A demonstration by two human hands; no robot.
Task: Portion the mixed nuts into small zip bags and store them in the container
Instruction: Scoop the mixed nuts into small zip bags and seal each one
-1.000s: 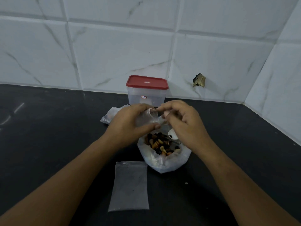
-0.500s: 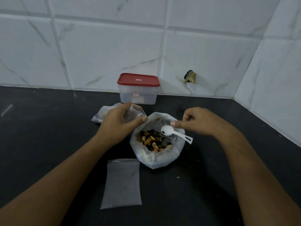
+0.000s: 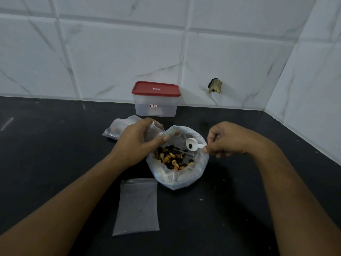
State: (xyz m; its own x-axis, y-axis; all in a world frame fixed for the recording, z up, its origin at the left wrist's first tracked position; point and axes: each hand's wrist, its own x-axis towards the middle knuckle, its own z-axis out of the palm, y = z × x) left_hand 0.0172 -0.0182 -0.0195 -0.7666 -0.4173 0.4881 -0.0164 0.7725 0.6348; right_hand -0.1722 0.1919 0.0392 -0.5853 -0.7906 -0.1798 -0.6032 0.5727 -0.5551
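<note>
Head view: the left hand [image 3: 136, 143] grips a zip bag [image 3: 155, 131] beside the nuts [image 3: 171, 157] in their big bag [image 3: 177, 179]; the right hand [image 3: 227, 141] pinches a spoon [image 3: 191, 144] just above them. Best to scoop full, then tip slowly into the zip bag's mouth, kept wide. The container [image 3: 156, 108] stands lidded behind.

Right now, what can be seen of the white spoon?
The white spoon is small, plastic-looking, with a round bowl and short handle. One dark piece, perhaps a raisin, sits in the bowl. The right hand pinches the handle, its end hidden in the grip. The spoon hangs over the open bag of mixed nuts, bowl pointing toward the small zip bag in the left hand.
</note>
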